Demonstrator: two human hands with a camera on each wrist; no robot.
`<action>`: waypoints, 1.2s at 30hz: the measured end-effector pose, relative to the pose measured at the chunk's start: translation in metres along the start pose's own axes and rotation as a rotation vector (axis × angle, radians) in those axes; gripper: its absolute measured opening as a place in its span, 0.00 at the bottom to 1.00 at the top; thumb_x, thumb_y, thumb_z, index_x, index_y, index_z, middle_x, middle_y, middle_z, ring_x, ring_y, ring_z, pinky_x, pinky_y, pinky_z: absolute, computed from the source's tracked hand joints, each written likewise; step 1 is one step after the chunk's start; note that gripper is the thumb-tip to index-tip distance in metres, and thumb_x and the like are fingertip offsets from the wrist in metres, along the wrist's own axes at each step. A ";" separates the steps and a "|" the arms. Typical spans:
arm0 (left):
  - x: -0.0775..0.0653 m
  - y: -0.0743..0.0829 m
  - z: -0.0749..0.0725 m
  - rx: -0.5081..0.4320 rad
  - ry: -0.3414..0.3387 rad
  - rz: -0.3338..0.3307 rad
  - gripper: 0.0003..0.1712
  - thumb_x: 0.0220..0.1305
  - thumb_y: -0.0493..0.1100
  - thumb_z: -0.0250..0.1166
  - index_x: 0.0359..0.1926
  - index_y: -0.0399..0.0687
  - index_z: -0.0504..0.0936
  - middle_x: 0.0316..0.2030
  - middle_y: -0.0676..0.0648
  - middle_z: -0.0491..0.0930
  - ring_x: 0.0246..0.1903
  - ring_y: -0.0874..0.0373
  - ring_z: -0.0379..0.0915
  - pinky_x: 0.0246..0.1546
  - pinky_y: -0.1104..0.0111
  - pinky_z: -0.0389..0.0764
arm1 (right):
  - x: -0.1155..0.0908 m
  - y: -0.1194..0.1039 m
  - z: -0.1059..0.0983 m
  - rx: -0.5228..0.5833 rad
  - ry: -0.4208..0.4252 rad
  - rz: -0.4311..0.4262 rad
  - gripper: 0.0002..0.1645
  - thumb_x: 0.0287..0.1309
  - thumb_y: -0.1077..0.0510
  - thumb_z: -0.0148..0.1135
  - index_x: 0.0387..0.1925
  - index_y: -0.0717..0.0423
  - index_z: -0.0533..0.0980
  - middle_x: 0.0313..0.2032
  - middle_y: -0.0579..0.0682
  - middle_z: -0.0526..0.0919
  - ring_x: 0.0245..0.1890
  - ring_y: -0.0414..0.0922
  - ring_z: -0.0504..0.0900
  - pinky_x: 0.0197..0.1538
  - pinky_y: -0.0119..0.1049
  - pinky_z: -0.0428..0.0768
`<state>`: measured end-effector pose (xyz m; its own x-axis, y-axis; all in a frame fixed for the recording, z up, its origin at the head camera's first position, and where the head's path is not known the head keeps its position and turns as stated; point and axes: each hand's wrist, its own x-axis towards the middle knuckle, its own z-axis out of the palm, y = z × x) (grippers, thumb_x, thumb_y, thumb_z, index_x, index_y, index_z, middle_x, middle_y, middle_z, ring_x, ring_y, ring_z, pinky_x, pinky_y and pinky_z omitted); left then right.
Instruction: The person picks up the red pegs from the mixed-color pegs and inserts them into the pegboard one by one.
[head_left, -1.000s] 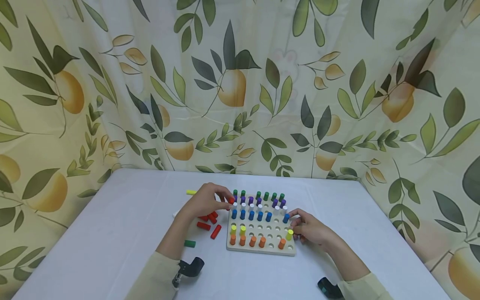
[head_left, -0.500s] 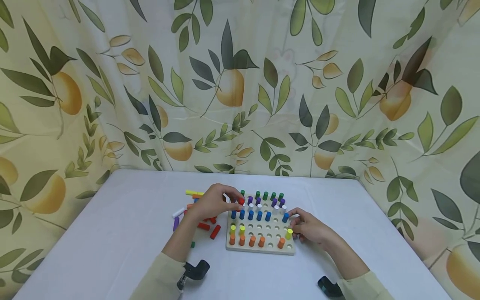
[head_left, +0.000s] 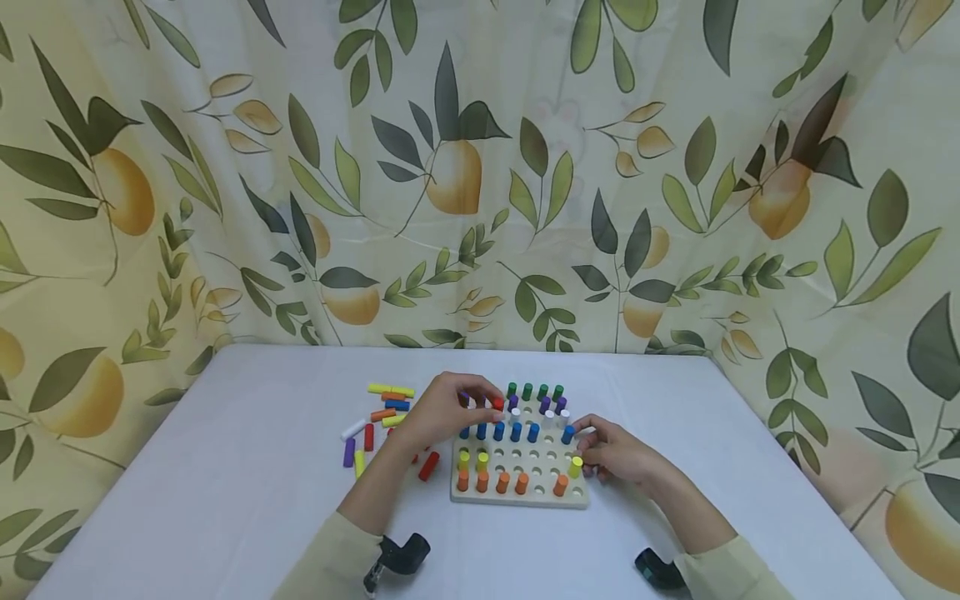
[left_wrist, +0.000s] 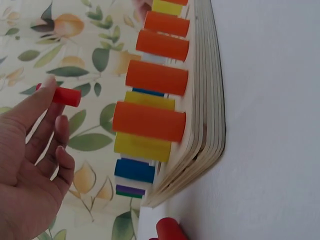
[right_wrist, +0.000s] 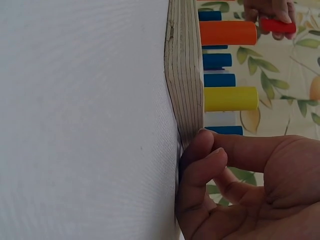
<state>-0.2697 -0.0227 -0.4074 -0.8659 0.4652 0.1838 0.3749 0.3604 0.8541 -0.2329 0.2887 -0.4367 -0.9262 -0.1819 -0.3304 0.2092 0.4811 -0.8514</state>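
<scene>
My left hand (head_left: 444,414) pinches a red peg (left_wrist: 69,96) between thumb and fingertips, held above the pale wooden pegboard (head_left: 517,501). Rows of green, purple, white, blue, yellow and orange pegs stand upright in the board, with bare holes among them. Part of its back left is hidden behind the left hand. At the board's right edge, my right hand (head_left: 621,452) grips the side; in the right wrist view its thumb and curled fingers meet the layered edge (right_wrist: 186,75). A yellow peg (head_left: 575,467) stands close to those fingers.
Loose pegs lie left of the board, among them a white peg (head_left: 353,429), a purple peg (head_left: 349,452), a blue peg (head_left: 397,406) and a red peg (head_left: 428,467). A white cloth (head_left: 247,483) covers the table; a leaf-patterned curtain (head_left: 525,250) hangs behind.
My left hand has moved right over the board with the red peg, from its left edge to above the white and purple rows. The right hand stays at the board's right edge.
</scene>
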 end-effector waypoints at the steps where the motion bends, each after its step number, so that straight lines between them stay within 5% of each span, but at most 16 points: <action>1: 0.001 0.000 0.002 -0.008 0.005 0.001 0.10 0.63 0.47 0.77 0.46 0.58 0.90 0.37 0.57 0.83 0.41 0.51 0.75 0.40 0.63 0.79 | 0.000 0.001 0.000 0.003 -0.002 -0.004 0.22 0.69 0.69 0.57 0.62 0.60 0.68 0.40 0.55 0.75 0.32 0.49 0.76 0.33 0.37 0.75; 14: 0.001 0.007 0.020 0.008 -0.014 0.027 0.11 0.64 0.46 0.76 0.48 0.56 0.91 0.34 0.58 0.82 0.37 0.54 0.74 0.33 0.67 0.77 | 0.002 0.004 0.000 0.008 0.002 0.001 0.22 0.69 0.69 0.57 0.62 0.58 0.69 0.40 0.55 0.75 0.32 0.50 0.76 0.33 0.37 0.75; 22: 0.002 0.007 0.028 -0.027 -0.029 -0.037 0.11 0.63 0.45 0.77 0.46 0.58 0.92 0.35 0.58 0.83 0.40 0.49 0.76 0.31 0.67 0.77 | 0.000 0.003 0.001 0.004 0.012 0.011 0.22 0.69 0.69 0.57 0.62 0.59 0.69 0.41 0.56 0.74 0.32 0.50 0.76 0.33 0.37 0.75; 36: 0.015 0.007 0.046 0.020 -0.058 -0.007 0.10 0.64 0.44 0.76 0.46 0.58 0.91 0.34 0.62 0.83 0.38 0.60 0.75 0.37 0.67 0.79 | -0.001 0.001 0.001 0.011 0.000 -0.010 0.23 0.68 0.69 0.57 0.63 0.59 0.68 0.40 0.56 0.74 0.32 0.50 0.76 0.33 0.37 0.75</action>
<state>-0.2649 0.0245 -0.4206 -0.8481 0.5083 0.1493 0.3763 0.3796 0.8452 -0.2312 0.2888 -0.4378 -0.9282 -0.1866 -0.3219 0.2033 0.4702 -0.8588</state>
